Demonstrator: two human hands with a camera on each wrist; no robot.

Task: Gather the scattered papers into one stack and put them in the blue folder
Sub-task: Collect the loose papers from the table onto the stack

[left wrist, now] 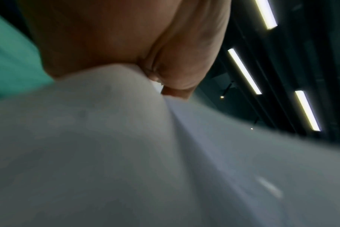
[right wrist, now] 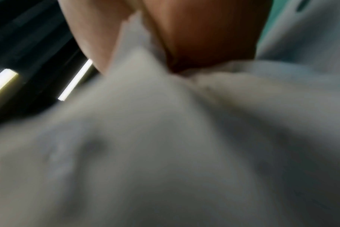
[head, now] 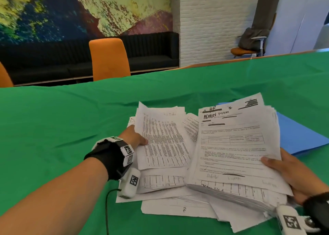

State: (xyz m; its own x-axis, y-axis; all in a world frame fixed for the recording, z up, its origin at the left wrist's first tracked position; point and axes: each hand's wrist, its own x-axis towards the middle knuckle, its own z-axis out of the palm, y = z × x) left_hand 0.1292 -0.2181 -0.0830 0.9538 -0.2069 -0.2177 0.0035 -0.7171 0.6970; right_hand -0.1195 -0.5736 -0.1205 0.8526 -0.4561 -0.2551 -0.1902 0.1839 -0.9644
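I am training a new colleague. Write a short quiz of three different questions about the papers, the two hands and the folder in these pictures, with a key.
1. True or false: the thick stack with "ADMIN form" on top already lies inside the blue folder.
2. Which hand grips that stack? A. left hand B. right hand C. neither
3. Fill in: the loose sheets nearest the camera lie on the ____ tablecloth.

Key
1. False: the stack is held in front of the folder, which lies partly behind it.
2. B; the left hand holds a thinner bundle.
3. green
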